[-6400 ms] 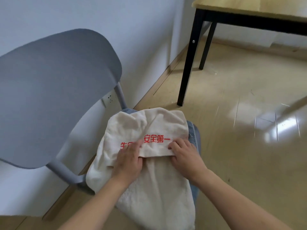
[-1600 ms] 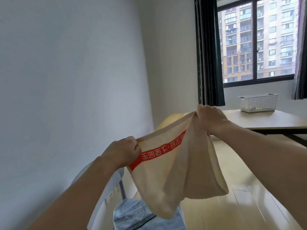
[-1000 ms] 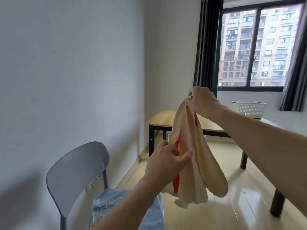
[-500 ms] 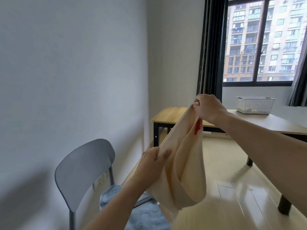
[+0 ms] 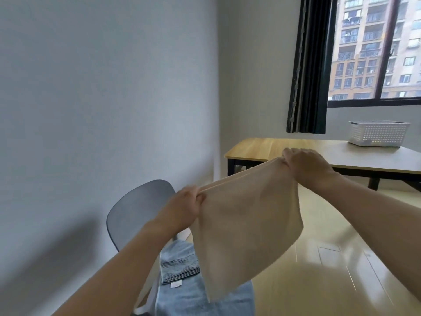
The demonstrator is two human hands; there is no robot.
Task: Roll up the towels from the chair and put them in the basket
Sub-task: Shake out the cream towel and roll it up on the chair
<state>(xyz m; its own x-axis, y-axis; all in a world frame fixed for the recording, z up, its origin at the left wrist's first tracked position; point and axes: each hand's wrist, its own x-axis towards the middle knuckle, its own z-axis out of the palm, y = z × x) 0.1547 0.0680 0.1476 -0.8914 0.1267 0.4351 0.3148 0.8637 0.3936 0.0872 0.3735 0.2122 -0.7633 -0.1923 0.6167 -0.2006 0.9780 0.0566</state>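
A pale wall [image 5: 102, 99] backs the grey chair [image 5: 136, 208], where a blue towel [image 5: 193, 290] lies. The left hand [image 5: 184, 210] and right hand [image 5: 305, 165] each pinch a top corner of the cream towel [image 5: 246, 231], held in the air. Beyond, the wooden bench [image 5: 284, 148] carries a white basket [image 5: 378, 133] beneath the window [image 5: 376, 49].

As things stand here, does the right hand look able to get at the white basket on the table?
Probably not yet. The right hand grips one corner of the cream towel, the left hand the other, and the white basket sits well beyond it at the table's far end; nothing blocks the way.
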